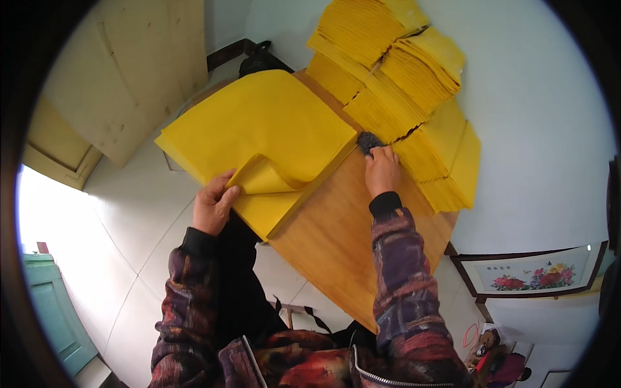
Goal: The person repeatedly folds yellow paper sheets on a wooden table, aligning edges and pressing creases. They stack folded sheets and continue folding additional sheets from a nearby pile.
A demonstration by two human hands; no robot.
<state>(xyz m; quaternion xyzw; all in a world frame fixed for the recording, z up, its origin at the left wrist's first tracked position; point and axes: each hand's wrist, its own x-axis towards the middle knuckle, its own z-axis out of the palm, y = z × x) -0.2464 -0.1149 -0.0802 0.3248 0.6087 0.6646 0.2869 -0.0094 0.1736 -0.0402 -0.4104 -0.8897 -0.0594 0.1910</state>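
A thick stack of large yellow paper sheets [259, 123] lies on the left part of the wooden table [336, 239]. My left hand [215, 204] pinches the near edge of the top sheet between thumb and fingers, and that edge curls up off the sheets below. By the stack's right corner, my right hand [383, 171] has its fingers closed on a dark grey fuzzy pad [370, 141], partly covered by them. The pad sits between the flat stack and folded yellow bundles [414, 110] along the table's right side.
White wall stands close behind the bundles. A framed flower picture [533, 271] leans or hangs at right. Wooden boards [123, 71] stand at far left, with a black bag [262, 59] behind the stack. A teal door or cabinet [55, 310] shows at lower left.
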